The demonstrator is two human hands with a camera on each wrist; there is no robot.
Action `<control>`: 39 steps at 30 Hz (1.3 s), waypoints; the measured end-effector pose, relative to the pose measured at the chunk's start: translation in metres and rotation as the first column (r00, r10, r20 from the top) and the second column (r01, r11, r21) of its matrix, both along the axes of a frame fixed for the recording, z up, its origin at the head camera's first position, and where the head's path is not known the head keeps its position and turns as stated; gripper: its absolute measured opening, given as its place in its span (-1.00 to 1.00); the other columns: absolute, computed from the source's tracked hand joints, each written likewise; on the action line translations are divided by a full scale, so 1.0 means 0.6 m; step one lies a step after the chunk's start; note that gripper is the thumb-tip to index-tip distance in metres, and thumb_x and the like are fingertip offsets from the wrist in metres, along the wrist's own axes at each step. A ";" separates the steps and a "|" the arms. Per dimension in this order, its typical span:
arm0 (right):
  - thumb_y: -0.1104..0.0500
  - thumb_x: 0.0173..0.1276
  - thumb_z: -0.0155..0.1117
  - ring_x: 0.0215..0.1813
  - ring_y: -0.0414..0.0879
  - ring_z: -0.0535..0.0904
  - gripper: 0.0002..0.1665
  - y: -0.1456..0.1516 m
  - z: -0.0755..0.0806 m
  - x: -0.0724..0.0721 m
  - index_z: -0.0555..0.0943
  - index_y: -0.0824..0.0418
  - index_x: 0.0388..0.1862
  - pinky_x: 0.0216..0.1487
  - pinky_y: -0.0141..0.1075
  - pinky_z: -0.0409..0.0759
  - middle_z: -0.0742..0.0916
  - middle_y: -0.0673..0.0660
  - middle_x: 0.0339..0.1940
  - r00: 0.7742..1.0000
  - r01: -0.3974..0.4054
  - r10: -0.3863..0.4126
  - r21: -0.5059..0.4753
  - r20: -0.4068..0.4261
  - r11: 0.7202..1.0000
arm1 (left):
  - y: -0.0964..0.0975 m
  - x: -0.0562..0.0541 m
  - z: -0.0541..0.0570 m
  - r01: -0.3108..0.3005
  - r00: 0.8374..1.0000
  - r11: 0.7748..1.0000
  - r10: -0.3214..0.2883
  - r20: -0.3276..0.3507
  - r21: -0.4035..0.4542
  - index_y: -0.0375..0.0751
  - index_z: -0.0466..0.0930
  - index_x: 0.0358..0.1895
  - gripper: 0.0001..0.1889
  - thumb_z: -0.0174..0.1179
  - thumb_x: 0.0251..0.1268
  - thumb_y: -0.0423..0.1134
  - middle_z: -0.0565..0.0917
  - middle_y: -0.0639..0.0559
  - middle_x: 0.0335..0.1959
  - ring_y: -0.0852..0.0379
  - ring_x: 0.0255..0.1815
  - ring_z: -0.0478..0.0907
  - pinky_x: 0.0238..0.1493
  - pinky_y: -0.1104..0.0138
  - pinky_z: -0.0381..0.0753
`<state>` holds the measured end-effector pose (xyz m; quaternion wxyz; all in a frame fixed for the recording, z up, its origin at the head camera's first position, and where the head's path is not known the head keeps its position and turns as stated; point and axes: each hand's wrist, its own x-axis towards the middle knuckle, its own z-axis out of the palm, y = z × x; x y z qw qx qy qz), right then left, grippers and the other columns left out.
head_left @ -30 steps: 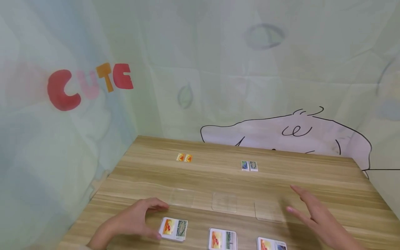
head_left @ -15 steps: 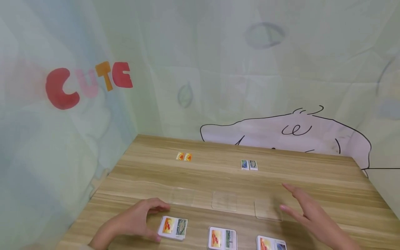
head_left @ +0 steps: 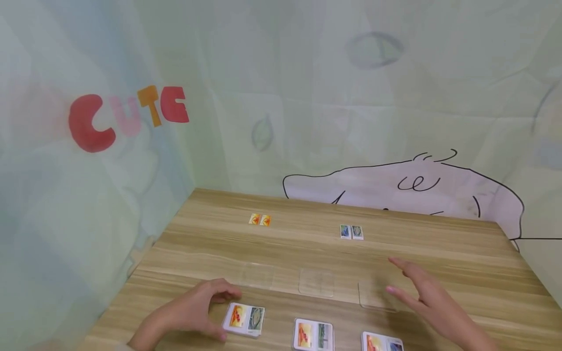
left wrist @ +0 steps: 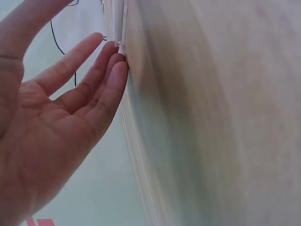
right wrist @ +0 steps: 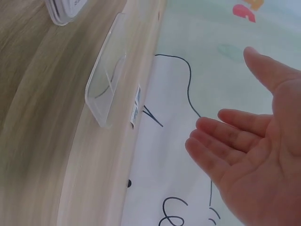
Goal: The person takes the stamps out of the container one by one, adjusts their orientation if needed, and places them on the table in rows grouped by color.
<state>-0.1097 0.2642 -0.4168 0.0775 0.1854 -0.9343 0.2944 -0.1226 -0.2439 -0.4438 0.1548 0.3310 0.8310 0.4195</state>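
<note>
In the head view my left hand (head_left: 190,308) rests at the left side of a stack of picture cards (head_left: 244,319), thumb and fingers spread apart around its near and far corners. The top card shows an orange picture and a green one. In the left wrist view the loosely bent fingers (left wrist: 96,87) reach toward the edge of the stack and hold nothing. My right hand (head_left: 434,304) hovers over the table, fingers extended and thumb apart, beside the right-hand clear plate (head_left: 377,295). The right wrist view shows its palm bare.
Two further card stacks lie at the front, one in the middle (head_left: 313,335) and one at right (head_left: 382,342). Two more clear plates, left (head_left: 256,276) and middle (head_left: 316,282), complete a row. Farther back are an orange card pair (head_left: 260,220) and a blue-green pair (head_left: 351,232).
My right hand has drifted left, closer over the right-hand clear plate. The left hand stays beside the left card stack, and the cards and plates have not moved.
</note>
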 end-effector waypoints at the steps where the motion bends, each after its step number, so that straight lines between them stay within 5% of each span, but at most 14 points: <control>1: -0.01 0.44 0.29 0.22 0.25 0.51 -0.28 -0.002 0.001 0.000 0.34 0.18 0.48 0.09 0.29 0.46 0.50 0.26 0.38 1.000 -0.002 0.002 -0.001 0.000 1.000 | 0.000 0.000 0.000 -0.006 1.000 1.000 0.006 0.001 -0.007 -0.29 0.53 0.16 -0.26 0.62 -0.13 -0.08 0.60 -0.05 0.07 0.05 0.11 0.57 0.14 0.23 0.56; 18: 0.00 0.43 0.30 0.08 0.01 0.61 -0.49 -0.026 0.008 -0.014 0.57 0.19 0.26 -0.08 -0.06 0.64 0.67 0.03 0.17 0.998 -0.055 0.056 -0.021 0.006 0.998 | 0.011 -0.002 0.003 -0.055 0.998 0.995 0.055 0.005 -0.082 -0.23 0.58 0.08 -0.35 0.63 -0.19 -0.19 0.60 0.08 0.00 0.17 0.01 0.57 0.09 0.28 0.58; 23: -0.01 0.41 0.31 0.06 -0.08 0.63 -0.54 -0.033 0.011 -0.016 0.62 0.17 0.20 -0.10 -0.11 0.65 0.71 -0.01 0.11 0.997 -0.063 0.064 -0.030 0.032 0.998 | 0.013 -0.003 0.004 -0.056 0.996 0.996 0.060 0.058 -0.062 -0.27 0.58 0.08 -0.35 0.63 -0.22 -0.27 0.59 0.04 0.00 0.15 -0.01 0.57 0.07 0.28 0.59; 28: 0.01 0.40 0.33 -0.01 -0.06 0.67 -0.56 -0.041 0.013 -0.021 0.62 0.18 0.17 -0.23 -0.18 0.64 0.73 0.05 0.06 0.991 -0.102 0.106 -0.056 0.082 0.993 | 0.013 -0.004 0.004 -0.061 0.991 0.998 0.063 0.122 -0.026 -0.33 0.57 0.08 -0.34 0.62 -0.22 -0.34 0.57 -0.05 0.00 0.13 -0.01 0.56 0.06 0.29 0.60; 39: 0.09 0.40 0.33 -0.13 -0.16 0.70 -0.61 -0.057 0.015 -0.042 0.66 0.35 0.04 -0.16 -0.29 0.67 0.75 0.20 -0.06 0.976 -0.158 0.177 -0.145 0.130 0.977 | 0.016 -0.010 0.006 -0.052 0.985 0.999 0.053 0.164 -0.009 -0.37 0.57 0.04 -0.36 0.63 -0.24 -0.37 0.57 -0.09 -0.03 0.12 -0.03 0.55 0.04 0.32 0.61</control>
